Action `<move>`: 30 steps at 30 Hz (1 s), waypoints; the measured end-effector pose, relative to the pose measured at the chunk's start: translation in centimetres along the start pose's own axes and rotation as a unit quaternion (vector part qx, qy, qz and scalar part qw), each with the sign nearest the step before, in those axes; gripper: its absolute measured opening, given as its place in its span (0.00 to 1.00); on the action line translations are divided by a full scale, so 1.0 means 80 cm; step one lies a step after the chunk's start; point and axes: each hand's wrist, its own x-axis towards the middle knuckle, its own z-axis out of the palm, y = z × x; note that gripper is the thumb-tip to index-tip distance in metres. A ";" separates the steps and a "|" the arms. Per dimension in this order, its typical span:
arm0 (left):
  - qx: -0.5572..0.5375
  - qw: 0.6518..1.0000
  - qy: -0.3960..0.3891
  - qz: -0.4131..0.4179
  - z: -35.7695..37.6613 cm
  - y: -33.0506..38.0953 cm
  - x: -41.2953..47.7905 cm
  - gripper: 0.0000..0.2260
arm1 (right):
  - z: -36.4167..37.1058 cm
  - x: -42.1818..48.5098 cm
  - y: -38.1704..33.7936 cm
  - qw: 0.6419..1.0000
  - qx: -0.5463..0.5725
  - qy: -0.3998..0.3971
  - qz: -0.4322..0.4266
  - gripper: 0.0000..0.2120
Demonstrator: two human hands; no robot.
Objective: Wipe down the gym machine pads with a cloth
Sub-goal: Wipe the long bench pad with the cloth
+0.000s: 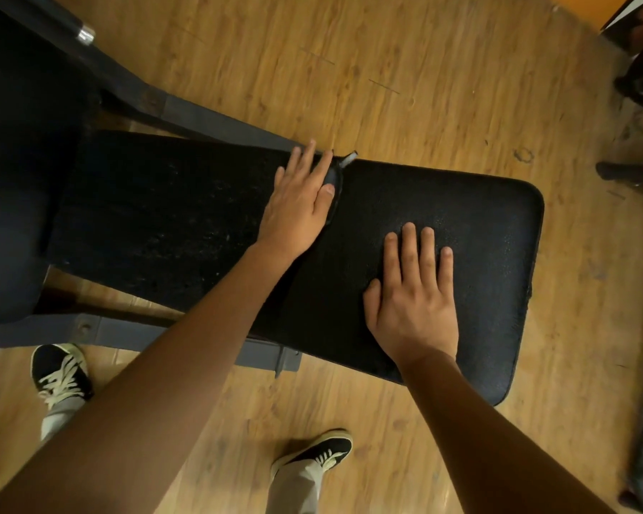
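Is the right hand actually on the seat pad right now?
Touching. The head view shows the right hand lying flat, fingers straight, on the black seat pad, with no gap visible.

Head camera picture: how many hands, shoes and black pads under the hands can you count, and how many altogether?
Hands: 2, left hand and right hand
Shoes: 2, left shoe and right shoe
Pads under the hands: 2, rough pad and smooth pad
Total: 6

bare pad [472,224] right, frame [216,122] behind
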 end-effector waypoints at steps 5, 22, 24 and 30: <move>-0.008 1.000 0.003 -0.004 0.015 -0.005 -0.079 0.23 | -0.001 -0.001 0.000 1.000 0.000 0.000 0.002 0.31; -0.016 1.000 0.005 -0.025 0.023 -0.012 -0.110 0.24 | -0.002 0.000 -0.001 1.000 0.009 0.007 0.005 0.31; -0.014 0.999 0.006 -0.036 0.028 -0.012 -0.117 0.24 | -0.003 0.000 -0.002 1.000 0.007 0.005 0.007 0.31; -0.025 0.999 0.016 -0.024 0.019 -0.014 -0.072 0.24 | -0.003 -0.001 -0.002 1.000 0.004 0.007 0.007 0.31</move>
